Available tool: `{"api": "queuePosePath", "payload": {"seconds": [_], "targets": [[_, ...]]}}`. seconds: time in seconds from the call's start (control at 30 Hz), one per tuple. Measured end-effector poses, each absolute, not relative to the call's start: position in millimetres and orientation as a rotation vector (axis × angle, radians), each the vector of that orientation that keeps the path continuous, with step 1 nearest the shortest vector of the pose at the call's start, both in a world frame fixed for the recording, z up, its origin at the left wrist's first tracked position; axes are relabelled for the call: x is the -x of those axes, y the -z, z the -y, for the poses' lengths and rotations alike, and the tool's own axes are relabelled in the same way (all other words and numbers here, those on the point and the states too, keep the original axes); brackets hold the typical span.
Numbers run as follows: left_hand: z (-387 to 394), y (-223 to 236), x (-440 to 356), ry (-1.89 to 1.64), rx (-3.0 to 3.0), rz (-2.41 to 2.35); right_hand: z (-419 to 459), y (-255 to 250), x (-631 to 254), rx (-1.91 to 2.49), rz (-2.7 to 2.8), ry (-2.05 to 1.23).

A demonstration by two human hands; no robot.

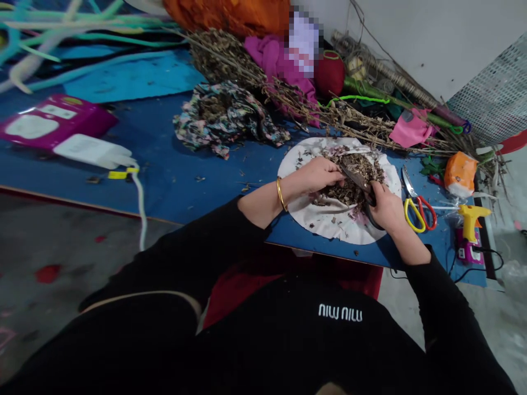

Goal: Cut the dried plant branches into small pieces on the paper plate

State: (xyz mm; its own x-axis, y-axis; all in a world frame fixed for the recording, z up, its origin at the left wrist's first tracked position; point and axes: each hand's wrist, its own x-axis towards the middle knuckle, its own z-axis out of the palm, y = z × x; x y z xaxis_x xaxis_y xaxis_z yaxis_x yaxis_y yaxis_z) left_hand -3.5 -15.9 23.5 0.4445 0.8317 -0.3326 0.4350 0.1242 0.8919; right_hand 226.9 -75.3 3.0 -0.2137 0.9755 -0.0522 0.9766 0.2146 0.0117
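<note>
Gripping the dark scissors (357, 182), the right hand (386, 207) has its fingers closed round the handles, while the left hand (319, 175) holds its fingertips together by the blades, pinching what looks like a dry scrap (341, 174). Beneath both, dried plant bits (341, 195) lie heaped on a white cloth (340, 231) at the edge of the blue desk (206, 184). Red-and-yellow-handled scissors (415, 198) rest just right of the cloth, near a yellow glue gun (469, 218); dry stems (349, 123) stretch behind.
</note>
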Motion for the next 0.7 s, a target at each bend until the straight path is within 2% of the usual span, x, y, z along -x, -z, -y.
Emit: {"api": "queuePosePath", "payload": {"seconds": [0.47,0.7], "targets": [[17.4,-23.8,1.0,-0.376,-1.510,-1.191,74.9,-4.9,-225.8,-1.892,-2.331,0.059],[16.4,-29.2,5.6,-0.353,-1.447,-1.150,73.2,-3.4,-235.3,-1.981,-2.469,0.087]]}}
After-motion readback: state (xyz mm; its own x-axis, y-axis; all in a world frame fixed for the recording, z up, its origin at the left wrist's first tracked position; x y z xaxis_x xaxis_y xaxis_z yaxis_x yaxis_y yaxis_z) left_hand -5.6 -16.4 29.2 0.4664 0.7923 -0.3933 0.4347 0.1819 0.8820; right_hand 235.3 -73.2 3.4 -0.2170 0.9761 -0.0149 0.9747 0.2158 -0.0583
